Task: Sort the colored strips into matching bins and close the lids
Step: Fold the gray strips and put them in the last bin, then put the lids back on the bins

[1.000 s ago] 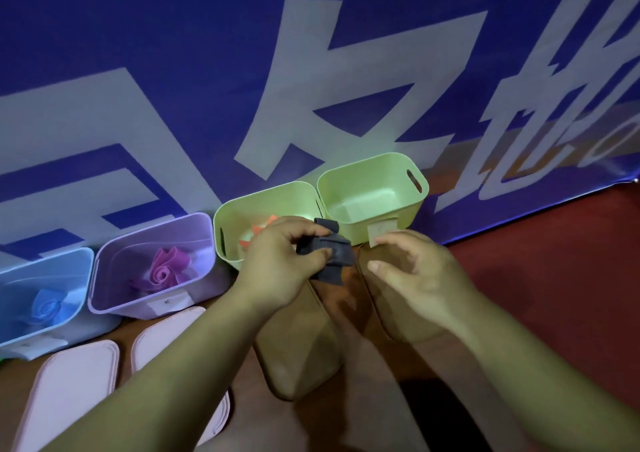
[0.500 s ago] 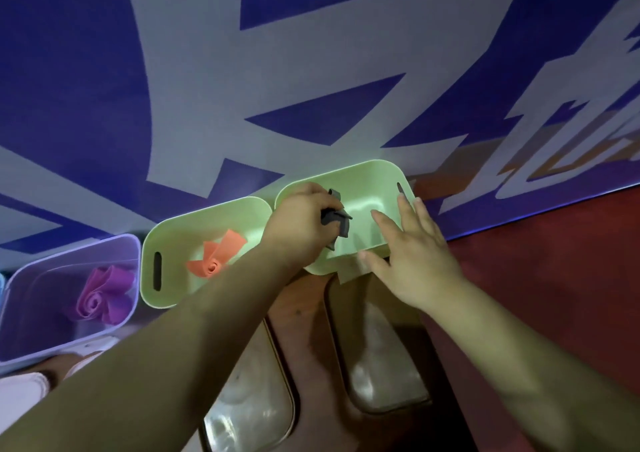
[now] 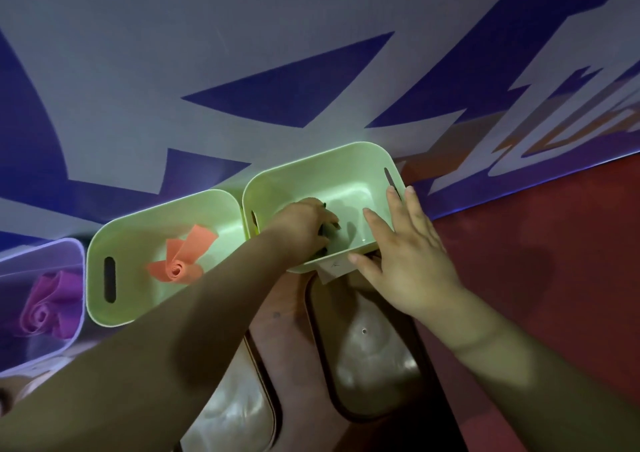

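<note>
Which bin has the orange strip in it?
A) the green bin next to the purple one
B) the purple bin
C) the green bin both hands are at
A: the orange strip lies rolled up in the green bin beside the purple bin, while in the other green bin the left hand holds a dark strip.

Booth-like spot, huge printed banner [image 3: 242, 70] behind table [image 3: 282, 313].
</note>
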`<action>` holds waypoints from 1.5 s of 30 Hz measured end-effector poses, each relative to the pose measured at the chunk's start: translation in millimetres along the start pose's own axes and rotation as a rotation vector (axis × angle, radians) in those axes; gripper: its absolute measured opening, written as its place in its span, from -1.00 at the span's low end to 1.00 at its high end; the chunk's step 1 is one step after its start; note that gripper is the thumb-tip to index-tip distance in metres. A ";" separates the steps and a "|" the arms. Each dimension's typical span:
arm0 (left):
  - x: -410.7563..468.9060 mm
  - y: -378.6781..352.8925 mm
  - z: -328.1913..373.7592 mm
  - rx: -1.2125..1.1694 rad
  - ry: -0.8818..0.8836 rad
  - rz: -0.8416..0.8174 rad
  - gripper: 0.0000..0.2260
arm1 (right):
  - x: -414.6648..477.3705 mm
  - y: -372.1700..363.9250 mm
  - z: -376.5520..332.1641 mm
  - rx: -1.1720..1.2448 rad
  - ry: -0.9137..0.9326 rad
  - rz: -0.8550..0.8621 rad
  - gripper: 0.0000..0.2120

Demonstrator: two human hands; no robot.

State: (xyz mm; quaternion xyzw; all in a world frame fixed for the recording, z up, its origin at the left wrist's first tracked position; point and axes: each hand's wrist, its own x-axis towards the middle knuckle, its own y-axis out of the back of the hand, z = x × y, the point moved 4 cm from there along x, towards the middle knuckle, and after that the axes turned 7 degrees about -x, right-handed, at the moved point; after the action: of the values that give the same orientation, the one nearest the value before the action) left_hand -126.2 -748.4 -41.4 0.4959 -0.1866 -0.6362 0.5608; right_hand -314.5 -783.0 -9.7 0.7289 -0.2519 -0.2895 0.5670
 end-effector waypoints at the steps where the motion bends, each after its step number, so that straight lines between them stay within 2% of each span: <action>1: -3.2 4.6 0.9 -0.020 -0.021 0.032 -0.62 | -1.0 1.0 -0.3 0.003 0.002 0.002 -0.28; 5: -26.5 26.1 8.6 -0.017 -0.055 0.167 -0.66 | -11.9 8.3 -3.5 0.028 0.008 0.031 -0.30; 10: -94.7 31.8 26.4 -0.160 -0.038 0.340 -0.63 | -50.1 17.1 -7.2 0.068 0.014 0.157 -0.38; 12: -130.7 19.9 38.2 -0.174 -0.027 0.402 -0.61 | -71.2 12.8 -6.3 0.097 -0.006 0.189 -0.40; 16: -188.3 -33.2 48.8 -0.184 0.029 0.483 -0.52 | -118.0 -18.4 -4.8 0.164 -0.073 0.127 -0.40; 18: -204.0 -69.4 48.2 -0.258 0.107 0.429 -0.46 | -138.3 -40.2 -2.2 0.189 -0.116 0.035 -0.38; 22: -219.4 -142.1 43.1 -0.549 0.329 0.235 -0.28 | -175.1 -83.6 5.9 0.282 -0.284 -0.312 -0.28; 26: -228.2 -178.2 48.1 -0.622 0.393 0.167 -0.22 | -198.4 -95.5 2.9 0.348 -0.266 -0.349 -0.23; 33: -243.6 -180.0 66.6 -0.872 0.447 0.211 -0.31 | -213.2 -86.5 1.4 0.580 -0.380 -0.274 -0.25; 37: -255.4 -172.6 70.0 -0.960 0.459 0.340 -0.57 | -222.9 -79.6 3.3 0.643 -0.321 -0.263 -0.24; 41: -272.4 -144.0 76.7 -1.149 0.462 0.454 -0.65 | -231.4 -63.6 1.1 0.609 -0.223 -0.250 -0.30; 45: -287.0 -113.7 78.4 -1.246 0.374 0.498 -0.70 | -236.6 -31.9 -11.0 0.433 -0.121 -0.082 -0.44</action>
State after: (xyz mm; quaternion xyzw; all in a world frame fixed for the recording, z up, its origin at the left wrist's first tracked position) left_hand -286.8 -481.2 23.7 0.1252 0.2046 -0.3810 0.8929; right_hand -472.4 -603.6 -6.4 0.8246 -0.3117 -0.2948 0.3689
